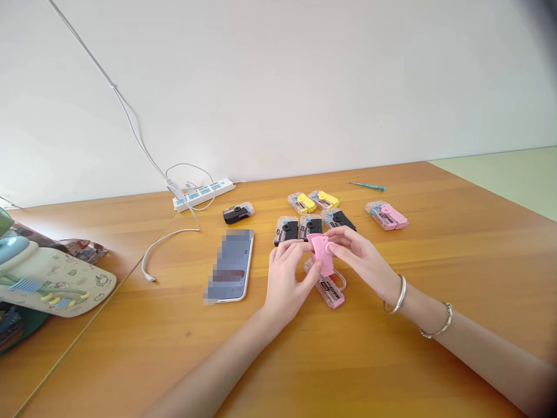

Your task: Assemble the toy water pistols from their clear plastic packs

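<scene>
A pink plastic part (pixel 322 255) is held up between both hands over the wooden table. My left hand (pixel 287 278) pinches its left side and lower edge between thumb and fingers. My right hand (pixel 361 258) grips its right side near a round knob, fingers closed. Just below the part, a clear case with pink trim and a dark label (pixel 331 290) lies on the table, its upper end partly hidden. Behind the hands lie black gadgets in clear cases (pixel 286 230), partly covered by my fingers.
Yellow cased gadgets (pixel 302 202) lie farther back, a pink one (pixel 387 215) to the right, a black one (pixel 237 213) to the left. A phone (pixel 232 264), white cable (pixel 148 249), power strip (pixel 204 194), screwdriver (pixel 368 186) and patterned bottle (pixel 56 281) surround them.
</scene>
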Tool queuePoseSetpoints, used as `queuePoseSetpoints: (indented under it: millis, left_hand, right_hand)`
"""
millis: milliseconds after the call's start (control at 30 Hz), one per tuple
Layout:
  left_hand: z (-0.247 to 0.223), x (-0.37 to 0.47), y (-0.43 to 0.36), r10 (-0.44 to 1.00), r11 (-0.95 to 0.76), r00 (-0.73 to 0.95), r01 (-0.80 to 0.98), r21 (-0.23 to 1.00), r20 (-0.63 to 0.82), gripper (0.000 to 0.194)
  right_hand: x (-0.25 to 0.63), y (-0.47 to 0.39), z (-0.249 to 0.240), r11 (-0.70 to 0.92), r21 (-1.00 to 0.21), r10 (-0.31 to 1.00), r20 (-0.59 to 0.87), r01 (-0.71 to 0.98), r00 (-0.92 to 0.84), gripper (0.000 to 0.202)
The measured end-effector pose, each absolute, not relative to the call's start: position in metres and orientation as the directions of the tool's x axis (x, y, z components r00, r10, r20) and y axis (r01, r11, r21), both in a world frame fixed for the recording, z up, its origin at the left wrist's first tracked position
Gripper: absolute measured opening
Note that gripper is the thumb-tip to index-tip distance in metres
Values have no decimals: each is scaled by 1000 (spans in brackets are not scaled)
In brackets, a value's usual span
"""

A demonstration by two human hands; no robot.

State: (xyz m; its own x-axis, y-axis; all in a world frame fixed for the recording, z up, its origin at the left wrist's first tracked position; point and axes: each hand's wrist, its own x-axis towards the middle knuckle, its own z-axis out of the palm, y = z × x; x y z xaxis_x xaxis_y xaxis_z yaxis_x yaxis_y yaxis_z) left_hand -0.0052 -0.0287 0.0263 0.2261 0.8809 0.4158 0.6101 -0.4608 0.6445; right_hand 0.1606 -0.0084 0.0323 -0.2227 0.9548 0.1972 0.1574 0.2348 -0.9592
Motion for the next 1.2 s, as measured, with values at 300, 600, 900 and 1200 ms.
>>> queuePoseSetpoints:
  millis: [300,600,900,1200]
  left_hand:
    - [12,-6,-26,875,-483,385,740,468,295,57]
    - [13,-5,-28,844,-534,460,678,506,274,53]
    - [17,-5,-28,827,-495,520,495,714,213,51]
    - [15,-4,-21,941,-173,325,210,962,98,42]
  right_hand:
    - [167,1,35,-46,-985,998,-40,-165,-40,33]
    - [165,-5,38,83,-947,984,128,-310,-125,22]
    - [170,-1,42,-19,-920,974,71,-391,-214,24]
    - [170,3,39,-135,-898,967,-27,-419,-253,10]
